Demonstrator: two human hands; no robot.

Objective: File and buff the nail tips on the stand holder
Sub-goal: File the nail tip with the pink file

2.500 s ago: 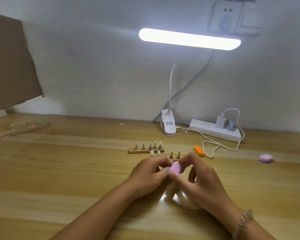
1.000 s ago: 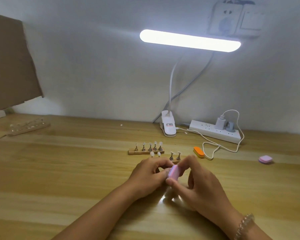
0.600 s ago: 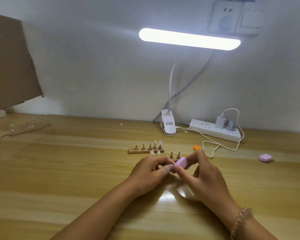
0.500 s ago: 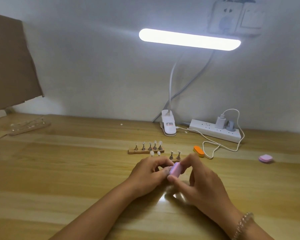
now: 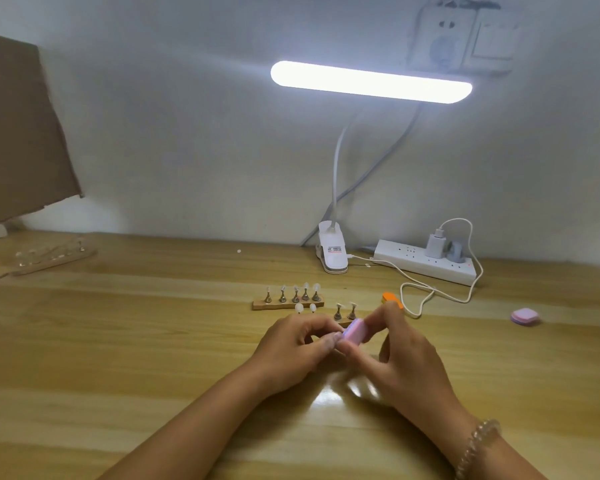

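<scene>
Wood desk point(image 5: 118, 341) fills lower frame; lit lamp bar point(image 5: 371, 83) upper centre-right. At centre, R hand point(image 5: 406, 362) grips pink buffer block point(image 5: 355, 332) btwn thumb & fingers; L hand point(image 5: 291, 351) has fingers curled at block's edge, can't tell what they pinch. Stand holder point(image 5: 288, 304) w/ nail tips point(image 5: 305, 287) sits just above the hands.

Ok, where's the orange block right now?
The orange block lies centre-right in the head view, just beyond the right hand, between the nail stands and the white cable.
</scene>
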